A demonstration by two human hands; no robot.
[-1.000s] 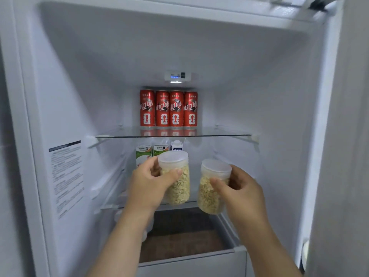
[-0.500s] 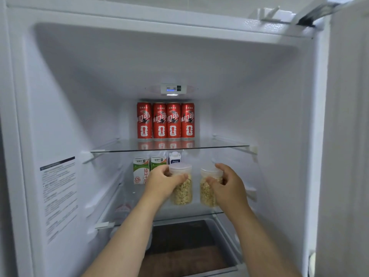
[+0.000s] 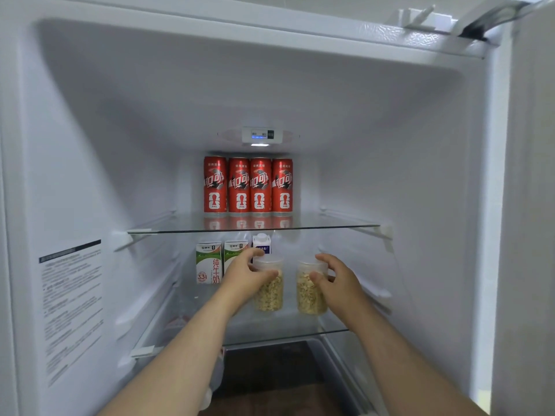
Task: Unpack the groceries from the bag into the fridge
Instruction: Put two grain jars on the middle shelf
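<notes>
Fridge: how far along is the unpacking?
Done: four cans stand on the upper shelf, cartons at the back of the lower shelf. In hand: left hand grips the left jar, right hand the right jar, at that shelf. Left: letting go; the bag is out of view.

The upper clear glass shelf [image 3: 330,227] carries four tall red drink cans [image 3: 248,185] in a touching row at its far edge. On the lower clear glass shelf [image 3: 285,334], two green-and-white milk cartons [image 3: 208,264] and a white-and-blue capped carton [image 3: 262,242] stand far left. Nearer are two clear lidded plastic jars of pale flakes, the left jar [image 3: 270,295] and the right jar [image 3: 309,298], standing slightly apart.
</notes>
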